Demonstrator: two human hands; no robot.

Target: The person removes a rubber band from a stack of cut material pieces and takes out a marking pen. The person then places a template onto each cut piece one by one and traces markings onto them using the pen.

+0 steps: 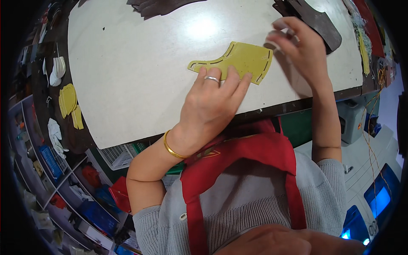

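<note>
A flat yellow pattern piece (246, 59) with dashed dark slots along its edges is at the near side of the white tabletop. Four fingers of my left hand (208, 100) lie across its lower edge and hold it; the thumb is hidden. I cannot tell whether the piece rests fully on the table. Just right of its wide end, my right hand (301, 49) is raised with curled fingers, somewhat blurred. Something small and greyish shows between those fingers, too unclear to name.
Dark brown leather-like pieces lie at the table's far edge (163, 6) and far right (316, 25). More yellow pieces (68, 100) and a white glove-like cloth (55, 136) lie along the left. Crowded shelves (63, 187) stand lower left, a grey machine (352, 121) at right.
</note>
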